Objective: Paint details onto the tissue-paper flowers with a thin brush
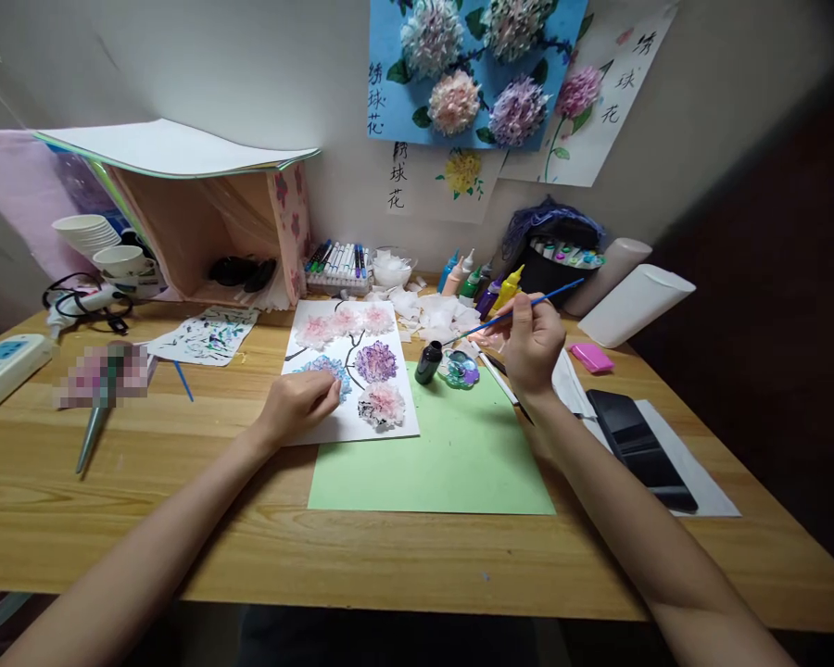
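While the right hand (532,345) pinches a thin blue paintbrush (521,310) between closed fingers, its bristle end points down toward the small paint palette (460,369) just left of that hand, beside a dark ink bottle (428,362). Light and stiff, the brush looks best gripped mid-handle, as it is now. The left hand (298,403) rests curled, holding nothing, pressing the white flower sheet (351,371) flat; its tissue blossoms look soft and easily crushed

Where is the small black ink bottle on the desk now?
In the head view the black ink bottle stands near the desk's centre, between the white flower sheet and the small paint palette, left of the right hand.
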{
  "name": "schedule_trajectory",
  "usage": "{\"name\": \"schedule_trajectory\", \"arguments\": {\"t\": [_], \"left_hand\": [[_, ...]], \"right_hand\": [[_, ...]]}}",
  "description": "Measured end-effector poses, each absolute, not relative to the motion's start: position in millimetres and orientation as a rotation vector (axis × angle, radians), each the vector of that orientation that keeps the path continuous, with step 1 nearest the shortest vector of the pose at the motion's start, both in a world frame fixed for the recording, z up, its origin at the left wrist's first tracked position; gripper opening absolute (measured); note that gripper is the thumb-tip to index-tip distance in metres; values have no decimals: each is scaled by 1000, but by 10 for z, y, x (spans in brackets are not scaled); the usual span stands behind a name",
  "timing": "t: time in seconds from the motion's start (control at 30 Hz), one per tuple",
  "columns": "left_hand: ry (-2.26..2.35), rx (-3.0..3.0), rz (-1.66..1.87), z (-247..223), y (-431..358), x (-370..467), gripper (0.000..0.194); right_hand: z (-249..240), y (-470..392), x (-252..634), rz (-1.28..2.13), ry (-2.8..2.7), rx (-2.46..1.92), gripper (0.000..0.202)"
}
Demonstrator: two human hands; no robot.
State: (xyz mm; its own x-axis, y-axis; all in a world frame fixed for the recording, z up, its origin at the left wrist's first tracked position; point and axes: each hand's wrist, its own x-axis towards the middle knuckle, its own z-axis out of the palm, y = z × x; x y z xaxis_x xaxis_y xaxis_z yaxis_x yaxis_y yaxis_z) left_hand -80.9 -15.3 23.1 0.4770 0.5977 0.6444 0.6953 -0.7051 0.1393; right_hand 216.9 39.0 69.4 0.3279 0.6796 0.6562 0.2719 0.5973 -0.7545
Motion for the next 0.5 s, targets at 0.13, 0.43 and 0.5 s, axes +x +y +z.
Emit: {"name": "schedule_trajectory", "arguments": {"t": [0.13,0.43,0.5], "left_hand": [[-1125,-2579,-1044,225,-150,-801,31],[-1121,-2585,-1057,196,-139,-815,31],[-1121,-2584,-1057,193,-137,-814,31]], "right_hand": [[672,407,2172,390,-1291,-977,35],[686,411,2178,371,-1299,-947,35],[677,409,2177,402,-1324,-962,34]]}}
